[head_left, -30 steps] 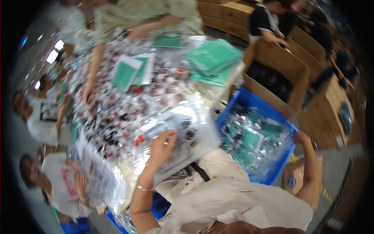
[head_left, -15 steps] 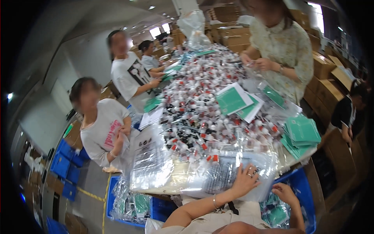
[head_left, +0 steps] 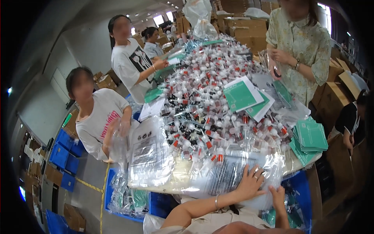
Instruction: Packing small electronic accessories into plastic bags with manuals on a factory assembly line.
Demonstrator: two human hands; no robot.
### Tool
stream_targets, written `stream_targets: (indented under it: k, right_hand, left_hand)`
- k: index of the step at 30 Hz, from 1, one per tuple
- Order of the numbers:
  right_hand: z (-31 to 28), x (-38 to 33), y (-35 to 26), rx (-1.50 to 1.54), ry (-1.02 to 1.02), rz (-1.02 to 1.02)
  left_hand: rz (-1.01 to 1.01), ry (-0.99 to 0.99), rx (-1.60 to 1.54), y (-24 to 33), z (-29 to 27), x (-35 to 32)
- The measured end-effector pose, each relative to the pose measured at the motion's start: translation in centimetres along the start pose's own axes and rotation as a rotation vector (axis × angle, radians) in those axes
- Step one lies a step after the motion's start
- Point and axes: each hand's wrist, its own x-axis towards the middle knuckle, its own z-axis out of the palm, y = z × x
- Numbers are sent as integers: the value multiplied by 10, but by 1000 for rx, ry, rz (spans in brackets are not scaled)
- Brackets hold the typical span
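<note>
A stack of clear plastic bags (head_left: pixel 202 181) with a printed patch lies at the near edge of the table. My left hand (head_left: pixel 250 182), wearing a ring and a bracelet, rests on the bags, fingers spread. Beside it, at the stack's right edge, my right hand (head_left: pixel 277 195) has its thumb and finger closed on the plastic edge of a bag. Just beyond the bags spreads a large heap of small bottles (head_left: pixel 206 101) with white, red and black parts.
Green cards lie on the heap (head_left: pixel 242 94) and in a pile (head_left: pixel 310 136) at right. Blue bins, one at left (head_left: pixel 157 206) and one at right (head_left: pixel 302 187), hold bagged items. Co-workers stand at left (head_left: pixel 103 121) and far right (head_left: pixel 302 50). Cardboard boxes (head_left: pixel 249 33) stand behind.
My right hand has moved up and left from over the right bin to the bags' edge. My left hand stays on the bags. The view has shifted slightly.
</note>
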Motion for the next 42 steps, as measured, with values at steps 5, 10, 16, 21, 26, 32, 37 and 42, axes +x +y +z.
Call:
stream_targets:
  k: [5,10,16,21,26,32,37,42]
  right_hand:
    - [7,-1,1,-69,51,-29]
    - [-25,-7,9,-204,28,-76]
    - [1,-15,-46,-574,378,-543]
    - [43,-16,-75,-638,126,-560]
    - [29,-14,-74,-502,20,-265]
    - [14,-8,-75,-272,-271,25]
    - [48,-2,-66,-50,-270,57]
    - [77,17,-54,-3,-314,-80]
  left_hand:
    - [32,34,59,-4,8,2]
    - [58,38,33,-2,9,-2]
    - [42,-19,-125,-16,7,3]
    - [-24,79,-281,-15,1,4]
    - [-5,141,-334,-11,4,8]
    - [40,76,-320,-9,-13,8]
    - [22,71,-386,-8,-37,6]
    - [-295,-88,-569,2,-75,2]
